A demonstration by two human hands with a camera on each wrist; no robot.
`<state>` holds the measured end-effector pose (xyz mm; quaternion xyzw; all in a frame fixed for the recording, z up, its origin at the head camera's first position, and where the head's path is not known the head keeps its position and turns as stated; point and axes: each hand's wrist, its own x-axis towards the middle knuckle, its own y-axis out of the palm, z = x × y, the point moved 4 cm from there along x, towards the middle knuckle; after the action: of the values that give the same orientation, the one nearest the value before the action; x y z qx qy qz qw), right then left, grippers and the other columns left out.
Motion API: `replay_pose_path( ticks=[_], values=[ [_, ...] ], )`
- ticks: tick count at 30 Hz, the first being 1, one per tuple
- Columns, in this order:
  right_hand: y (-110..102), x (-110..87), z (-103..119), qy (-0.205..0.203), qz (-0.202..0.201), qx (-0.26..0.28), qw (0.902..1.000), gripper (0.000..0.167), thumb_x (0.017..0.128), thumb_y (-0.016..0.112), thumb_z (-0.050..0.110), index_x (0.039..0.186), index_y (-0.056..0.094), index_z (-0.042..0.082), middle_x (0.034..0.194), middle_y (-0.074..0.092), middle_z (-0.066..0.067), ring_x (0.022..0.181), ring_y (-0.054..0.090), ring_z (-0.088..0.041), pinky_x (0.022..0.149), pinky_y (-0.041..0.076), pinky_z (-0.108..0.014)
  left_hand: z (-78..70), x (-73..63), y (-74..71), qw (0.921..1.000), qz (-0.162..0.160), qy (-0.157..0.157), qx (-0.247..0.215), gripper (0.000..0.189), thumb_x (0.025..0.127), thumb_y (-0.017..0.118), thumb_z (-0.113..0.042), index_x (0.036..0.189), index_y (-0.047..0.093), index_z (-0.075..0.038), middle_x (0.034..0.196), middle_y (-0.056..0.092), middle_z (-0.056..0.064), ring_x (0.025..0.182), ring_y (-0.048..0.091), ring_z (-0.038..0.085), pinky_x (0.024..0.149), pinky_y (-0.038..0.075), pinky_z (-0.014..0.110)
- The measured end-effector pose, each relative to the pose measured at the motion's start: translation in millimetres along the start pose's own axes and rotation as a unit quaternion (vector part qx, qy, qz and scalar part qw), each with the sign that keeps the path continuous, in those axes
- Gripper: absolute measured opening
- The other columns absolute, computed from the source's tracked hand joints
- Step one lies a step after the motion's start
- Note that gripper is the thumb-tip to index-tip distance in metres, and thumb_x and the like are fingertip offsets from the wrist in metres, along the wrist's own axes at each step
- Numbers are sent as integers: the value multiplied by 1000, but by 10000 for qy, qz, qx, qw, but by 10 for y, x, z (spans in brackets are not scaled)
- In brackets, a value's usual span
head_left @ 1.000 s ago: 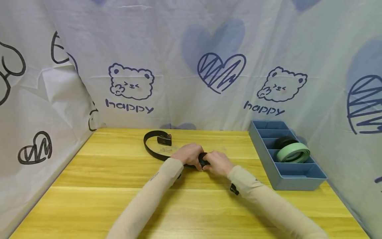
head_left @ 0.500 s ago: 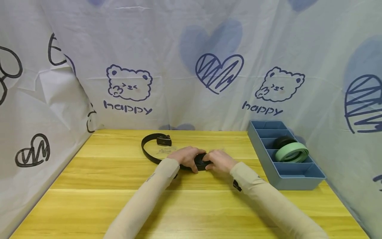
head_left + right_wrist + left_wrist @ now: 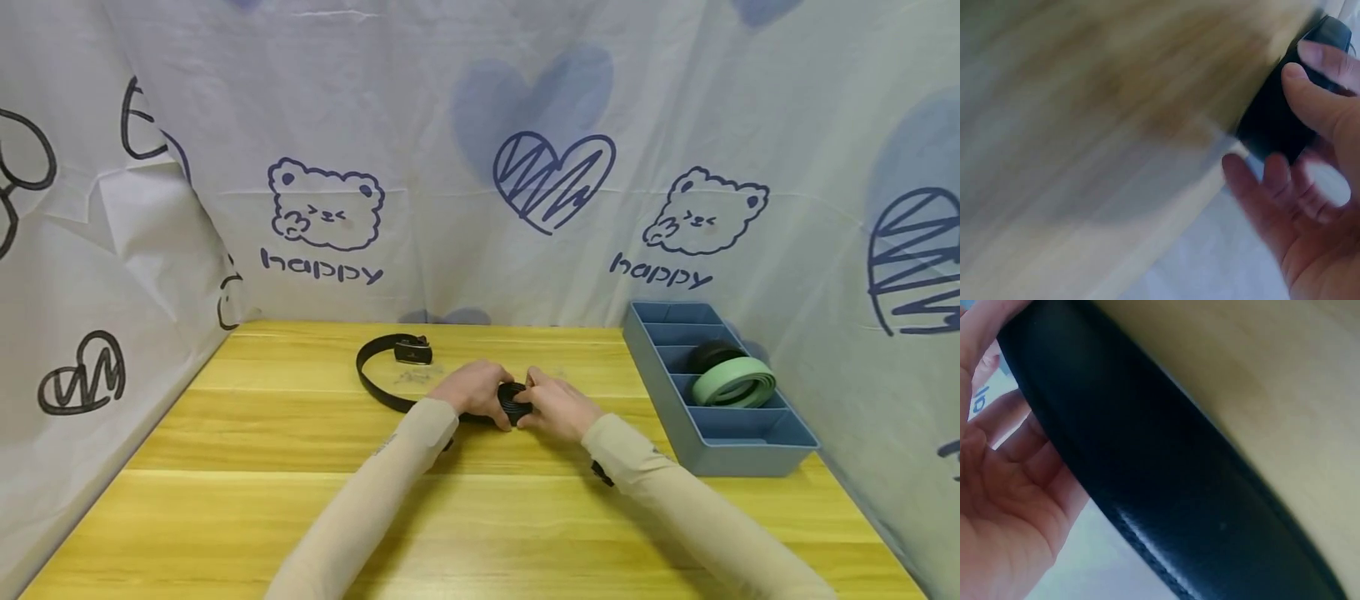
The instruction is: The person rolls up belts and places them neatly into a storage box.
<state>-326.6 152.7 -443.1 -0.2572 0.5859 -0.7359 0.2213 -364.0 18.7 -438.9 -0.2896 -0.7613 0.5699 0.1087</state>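
A black belt (image 3: 381,390) lies on edge on the table, its right end wound into a tight coil between my hands. Its buckle (image 3: 413,352) sits at the loose end, behind and to the left. My left hand (image 3: 471,392) grips the coil's left side, thumb in front. My right hand (image 3: 558,407) holds the coil from the right, with fingertips at its centre and thumb at the near side. In the left wrist view the belt strap (image 3: 1129,437) runs close past the palm. The right wrist view shows the right thumb on the coil (image 3: 1275,122), other fingers spread beside it.
At the right stands a blue-grey divided box (image 3: 701,433). A green coiled belt (image 3: 735,383) and a black coil (image 3: 714,356) sit in its middle compartments. The wooden table (image 3: 247,467) ends at a patterned cloth (image 3: 450,250) behind and at the sides.
The right hand's fingers have shifted around the coil, and its wrist has moved slightly right. Both hands stay on the coil. The buckle end has barely moved.
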Motion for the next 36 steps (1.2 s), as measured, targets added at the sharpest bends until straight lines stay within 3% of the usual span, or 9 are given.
replay_pose_path(
  ticks=[6, 10, 15, 18, 21, 26, 30, 33, 36],
  values=[
    [-8, -16, 87, 505, -130, -472, 9975, 35, 82, 77, 40, 106, 77, 15, 88, 51, -6, 66, 52, -17, 63, 51, -36, -60, -6, 5, 9994, -219, -3, 254, 39, 67, 89, -41, 95, 72, -19, 83, 66, -6, 70, 57, 12, 68, 48, 28],
    [-20, 4, 98, 261, 98, -313, 9991, 31, 84, 75, 34, 105, 76, 11, 89, 55, -7, 72, 57, -18, 68, 52, -35, -27, -30, 12, 9995, -145, 108, 251, 52, 69, 88, -42, 112, 70, -18, 98, 69, -3, 82, 61, 13, 76, 51, 30],
    [-28, 35, 37, -333, 437, -62, 9985, 32, 84, 75, 30, 108, 75, 9, 99, 59, -7, 86, 62, -20, 78, 53, -35, 60, -68, 32, 9990, 291, 213, -246, 78, 73, 88, -34, 141, 53, -20, 127, 65, 1, 101, 63, 15, 90, 51, 33],
    [-28, 51, -13, -557, 564, 91, 9968, 33, 84, 75, 29, 110, 75, 9, 107, 61, -8, 94, 63, -22, 84, 53, -37, 82, -87, 26, 9973, 506, 193, -491, 85, 74, 88, -29, 147, 46, -25, 131, 62, 2, 102, 62, 16, 91, 50, 34],
    [-26, 56, -57, -620, 596, 236, 9960, 34, 84, 75, 29, 112, 74, 9, 106, 58, -7, 92, 60, -20, 83, 51, -35, 76, -79, 27, 9969, 533, 208, -533, 84, 75, 87, -29, 147, 46, -27, 131, 62, 3, 100, 62, 14, 91, 50, 34],
    [-29, 27, -140, 147, 474, 902, 9947, 46, 85, 77, 33, 123, 65, 9, 101, 52, -5, 84, 54, -14, 77, 49, -31, 47, -42, 39, 9990, 211, 169, -346, 76, 72, 88, -33, 140, 56, -21, 126, 65, 2, 101, 64, 14, 90, 52, 33],
    [-41, 7, -169, 1014, 355, 1495, 9829, 58, 90, 71, 39, 135, 52, 8, 94, 59, -6, 76, 57, -14, 71, 49, -30, 6, -25, 48, 9999, -18, 14, -138, 75, 69, 89, -39, 134, 61, -15, 124, 67, 4, 104, 65, 17, 90, 53, 34],
    [-21, 4, -155, 1501, 541, 1881, 9691, 49, 98, 60, 38, 135, 52, 7, 73, 64, -7, 57, 56, -14, 56, 48, -28, -34, -9, 55, 9999, -131, -24, -43, 67, 69, 89, -41, 125, 67, -13, 114, 70, 3, 94, 66, 15, 84, 54, 32],
    [10, 3, -121, 2077, 776, 2407, 9449, 36, 102, 52, 32, 127, 57, 6, 59, 64, -10, 43, 58, -16, 45, 49, -30, -67, 8, 61, 9998, -201, -13, 14, 56, 68, 90, -40, 114, 71, -14, 100, 71, 0, 80, 63, 11, 75, 53, 29]
  ],
)
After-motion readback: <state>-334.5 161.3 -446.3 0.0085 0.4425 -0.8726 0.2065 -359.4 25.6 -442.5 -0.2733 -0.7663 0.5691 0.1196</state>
